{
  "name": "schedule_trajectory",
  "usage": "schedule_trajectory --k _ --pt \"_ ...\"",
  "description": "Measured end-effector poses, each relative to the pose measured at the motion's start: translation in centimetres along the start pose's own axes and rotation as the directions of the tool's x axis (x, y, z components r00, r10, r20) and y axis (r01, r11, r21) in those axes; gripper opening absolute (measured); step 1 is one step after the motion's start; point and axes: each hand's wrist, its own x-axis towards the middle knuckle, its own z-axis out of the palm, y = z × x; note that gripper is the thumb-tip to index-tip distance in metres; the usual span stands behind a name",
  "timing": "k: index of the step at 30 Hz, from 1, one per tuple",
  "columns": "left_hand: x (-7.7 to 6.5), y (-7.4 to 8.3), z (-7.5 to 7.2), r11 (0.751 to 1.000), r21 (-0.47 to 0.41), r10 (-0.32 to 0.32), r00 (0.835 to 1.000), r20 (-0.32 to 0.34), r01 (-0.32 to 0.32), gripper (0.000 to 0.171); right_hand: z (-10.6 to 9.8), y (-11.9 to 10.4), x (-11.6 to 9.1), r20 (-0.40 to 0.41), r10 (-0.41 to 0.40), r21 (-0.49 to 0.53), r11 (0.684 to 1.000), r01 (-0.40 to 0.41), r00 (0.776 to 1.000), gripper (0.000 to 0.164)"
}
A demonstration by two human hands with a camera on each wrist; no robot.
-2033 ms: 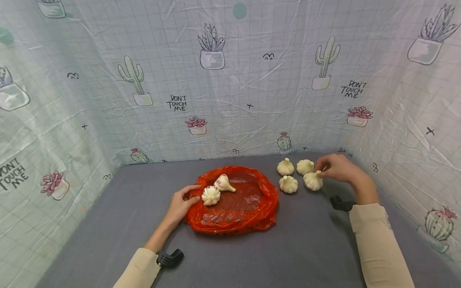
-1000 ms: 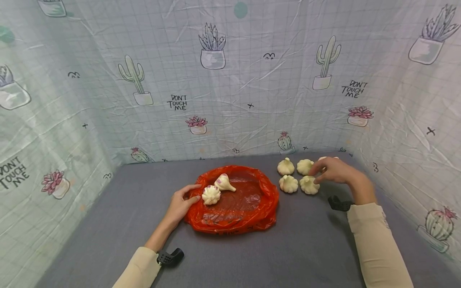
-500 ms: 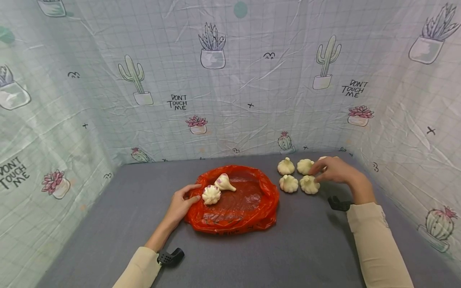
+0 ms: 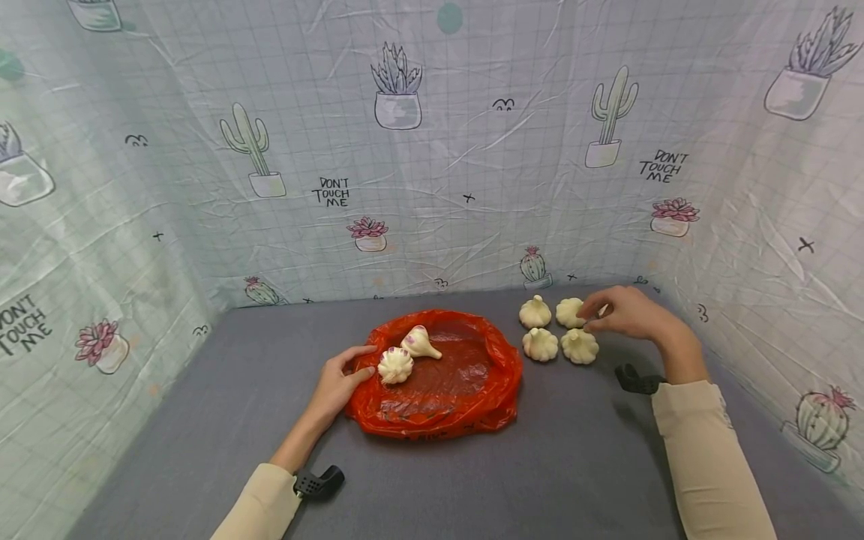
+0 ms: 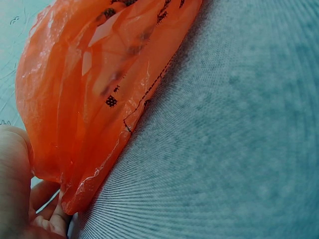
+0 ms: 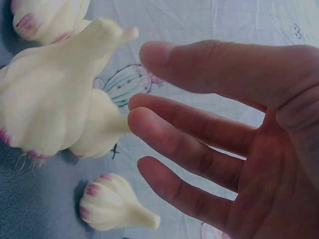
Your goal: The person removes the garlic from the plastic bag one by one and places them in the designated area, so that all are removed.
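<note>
An orange-red plastic bag (image 4: 504, 367) lies spread open mid-table, its rim rolled outward. My left hand (image 4: 337, 382) grips its left edge, thumb and fingers on either side of the film (image 5: 75, 149). Inside the bag, toward the left, lie a garlic bulb (image 4: 395, 366) with its root end showing and another garlic bulb (image 4: 418, 343) on its side. To the right, several garlic bulbs (image 4: 540, 345) stand in two short rows. Over the right end of these hovers my right hand (image 4: 631, 313), holding nothing, fingertips near the front-right bulb (image 4: 580, 347). Its fingers look loosely extended in the right wrist view.
A grey cloth-covered table (image 4: 432, 487) runs back to a pale curtain (image 4: 459, 150) printed with potted cacti, which also encloses both sides. In the right wrist view a separate garlic bulb (image 6: 109, 204) stands apart from the group.
My right hand has let go of the front-right garlic bulb, which now sits slightly left of before. The hand has since risen a little. My left hand has stayed on the bag.
</note>
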Motion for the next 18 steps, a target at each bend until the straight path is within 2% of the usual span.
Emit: schedule_trajectory --k 5,13,18 --pt "0.0 0.0 0.0 1.000 0.003 -0.002 1.000 -0.003 0.002 0.040 -0.3 -0.9 -0.2 -0.030 -0.020 0.010 1.000 0.020 0.999 0.024" --pt "0.0 0.0 0.0 1.000 -0.002 0.001 1.000 -0.003 -0.001 0.040 -0.5 -2.3 -0.3 -0.058 -0.040 0.006 0.999 0.041 0.997 0.030" --pt "-0.1 0.0 0.0 1.000 -0.013 0.000 1.000 0.003 0.000 0.040 -0.4 -3.1 -0.3 -0.068 -0.055 0.002 0.998 0.056 0.996 0.026"
